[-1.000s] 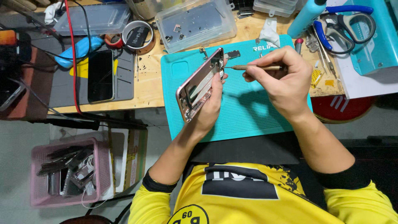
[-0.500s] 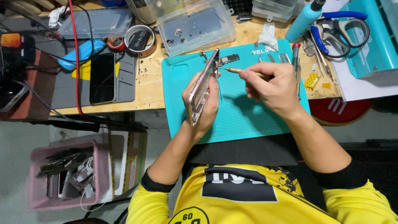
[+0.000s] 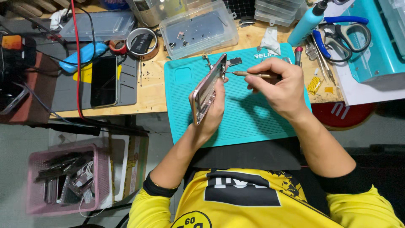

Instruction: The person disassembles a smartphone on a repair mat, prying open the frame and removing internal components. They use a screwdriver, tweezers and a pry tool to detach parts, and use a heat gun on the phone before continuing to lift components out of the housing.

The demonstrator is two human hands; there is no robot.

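Left hand [image 3: 213, 112]: grip closed around a pink phone [image 3: 207, 88], fingers wrapped behind it, thumb on the near edge. Phone held on edge, tilted, top end pointing away from the body, raised above the teal mat [image 3: 253, 122]; not resting on it.

Right hand [image 3: 280, 86]: grip pinched on a thin screwdriver [image 3: 249, 75], thumb and first fingers pressed together on the shaft. Tool lies roughly level, tip pointing left and meeting the upper end of the phone. Exact contact point too small to tell.

Mat sits on the wooden bench [image 3: 152, 90], near edge overhanging toward the body. A small dark part [image 3: 233, 61] lies on the mat just beyond the phone's top end.

Behind the mat: clear plastic box [image 3: 198, 27] with small parts inside; folded white cloth [image 3: 269, 40]; blue bottle [image 3: 308, 23] lying slanted. Right of the mat: blue-handled scissors [image 3: 344, 33], touching a teal tray [image 3: 375, 46].

Left of the mat: grey pad [image 3: 128, 82] carrying a black phone [image 3: 103, 81], screen up. Beyond it, a roll of tape [image 3: 142, 42], a blue tool [image 3: 82, 55], and a second clear lid or box [image 3: 99, 25]. Red cable [image 3: 77, 63] runs down across the pad.

On the floor, lower left: pink basket [image 3: 63, 179] holding dark phone parts and white wire.

Yellow shirt [image 3: 253, 202] with black sleeves fills the bottom of the view.
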